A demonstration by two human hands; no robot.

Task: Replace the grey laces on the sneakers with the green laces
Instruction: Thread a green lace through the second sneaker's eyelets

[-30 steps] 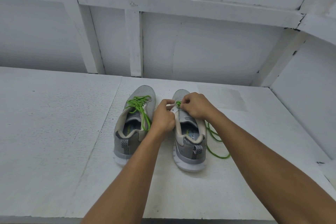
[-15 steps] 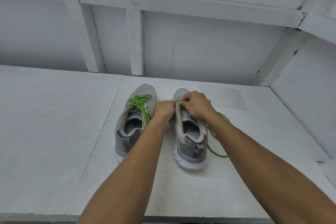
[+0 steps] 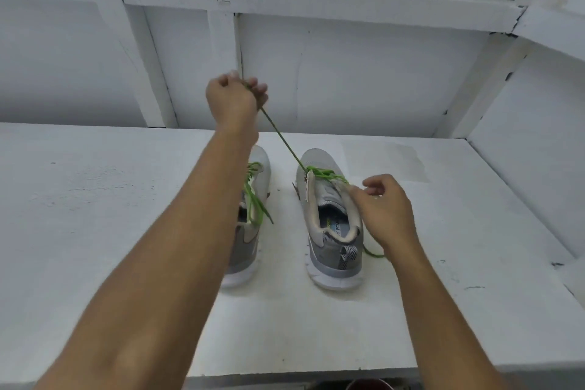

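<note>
Two grey sneakers stand side by side on the white bench (image 3: 95,215), toes away from me. The left sneaker (image 3: 247,250) carries a laced green lace (image 3: 253,196) and is partly hidden by my left forearm. My left hand (image 3: 232,98) is raised above the shoes and grips one end of the right sneaker's green lace (image 3: 285,144), which runs taut down to the front eyelets. My right hand (image 3: 384,209) rests at the right side of the right sneaker (image 3: 332,222), fingers curled at its collar and upper eyelets. A loop of green lace (image 3: 373,253) shows under my right wrist.
White wall panels and beams (image 3: 316,0) rise right behind the bench. A side wall (image 3: 538,136) closes off the right end. The bench's front edge (image 3: 316,372) is near me, with a dark reddish object (image 3: 367,385) just below it.
My left hand has left the right sneaker's tongue and risen up and back, pulling the green lace taut. My right hand has slid to the shoe's right side.
</note>
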